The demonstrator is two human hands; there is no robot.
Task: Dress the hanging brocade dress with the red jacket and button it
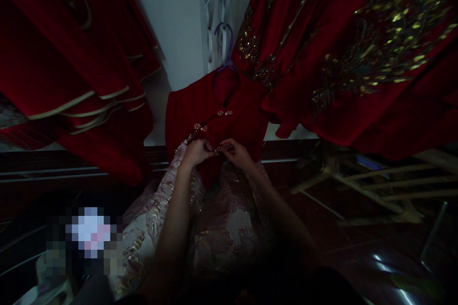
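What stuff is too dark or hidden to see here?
Head view: the tiny thing pinched by left hand and right hand on the red dress, which they cover.
Head view: whatever lies under the pixelated patch.
Head view: floor at bottom, lost in darkness.

place: garment shop or tailor's room | evidence: red embroidered gowns (358,52) hanging, dress on hanger (224,43)

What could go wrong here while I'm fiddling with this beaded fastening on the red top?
Both the left hand and right hand pinch the beaded fastening; a hard tug might snap beads off. Pulling down could also slip the red top off its purple hanger.
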